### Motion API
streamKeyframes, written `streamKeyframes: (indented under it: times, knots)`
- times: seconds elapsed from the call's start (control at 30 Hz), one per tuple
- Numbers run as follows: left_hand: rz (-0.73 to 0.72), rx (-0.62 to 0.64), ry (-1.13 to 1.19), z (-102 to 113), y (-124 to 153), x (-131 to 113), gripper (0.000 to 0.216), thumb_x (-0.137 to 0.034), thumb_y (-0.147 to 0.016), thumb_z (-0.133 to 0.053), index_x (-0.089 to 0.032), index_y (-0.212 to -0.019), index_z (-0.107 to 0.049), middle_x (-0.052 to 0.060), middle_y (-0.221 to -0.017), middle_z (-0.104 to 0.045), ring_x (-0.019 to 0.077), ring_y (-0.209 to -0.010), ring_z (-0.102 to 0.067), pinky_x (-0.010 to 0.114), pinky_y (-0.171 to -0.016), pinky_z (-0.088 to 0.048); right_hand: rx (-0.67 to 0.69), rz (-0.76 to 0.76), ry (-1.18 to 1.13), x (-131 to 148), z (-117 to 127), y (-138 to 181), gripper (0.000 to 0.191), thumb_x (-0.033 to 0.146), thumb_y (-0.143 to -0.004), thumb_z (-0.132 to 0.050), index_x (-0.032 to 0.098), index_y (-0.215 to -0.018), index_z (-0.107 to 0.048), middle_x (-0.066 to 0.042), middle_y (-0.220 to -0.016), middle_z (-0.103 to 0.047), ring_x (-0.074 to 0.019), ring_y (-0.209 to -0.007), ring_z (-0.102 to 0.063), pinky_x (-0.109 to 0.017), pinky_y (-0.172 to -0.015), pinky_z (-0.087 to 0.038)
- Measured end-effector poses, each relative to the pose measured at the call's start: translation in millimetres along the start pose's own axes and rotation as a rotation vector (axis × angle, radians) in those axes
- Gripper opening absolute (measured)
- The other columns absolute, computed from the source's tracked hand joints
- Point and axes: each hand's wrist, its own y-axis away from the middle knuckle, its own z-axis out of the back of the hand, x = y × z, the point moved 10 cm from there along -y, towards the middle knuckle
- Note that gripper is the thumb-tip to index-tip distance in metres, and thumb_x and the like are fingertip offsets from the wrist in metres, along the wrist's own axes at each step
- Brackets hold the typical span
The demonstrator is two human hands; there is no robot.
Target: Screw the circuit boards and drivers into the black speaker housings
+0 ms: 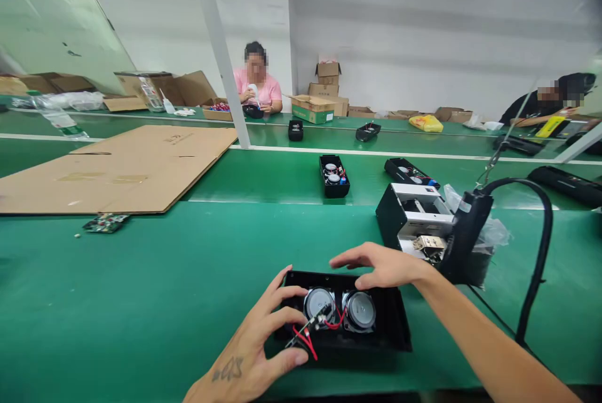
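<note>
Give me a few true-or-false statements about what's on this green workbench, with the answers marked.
1. The left hand and right hand both touch the black speaker housing. True.
2. The housing holds two round speaker drivers side by side. True.
3. The wires beside the drivers are blue. False: they are red.
4. The flat cardboard sheet lies to the right of the hands. False: it lies far off to the left.
5. A small green circuit board lies just in front of the cardboard's near edge. True.
</note>
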Motion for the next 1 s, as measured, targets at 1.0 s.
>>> streamKeyframes:
  times: [1.0]
  knots:
    - [0.124, -0.132, -0.177, 7.1, 1.0, -23.2, 0.068, -0.045, -0.095, -0.081, -0.034, -0.156, -0.055, 0.010, -0.128, -0.076, 0.0411, -0.155, -0.049, 0.055, -0.115, -0.059, -0.444, 0.098, 0.529, 50.9, -22.6, 50.7, 0.013, 0.018, -0.105, -0.060, 0.027, -0.103, -0.069, 0.000, -0.109, -0.082, -0.0219, -0.102, -0.073, -0.038, -0.092, -0.051]
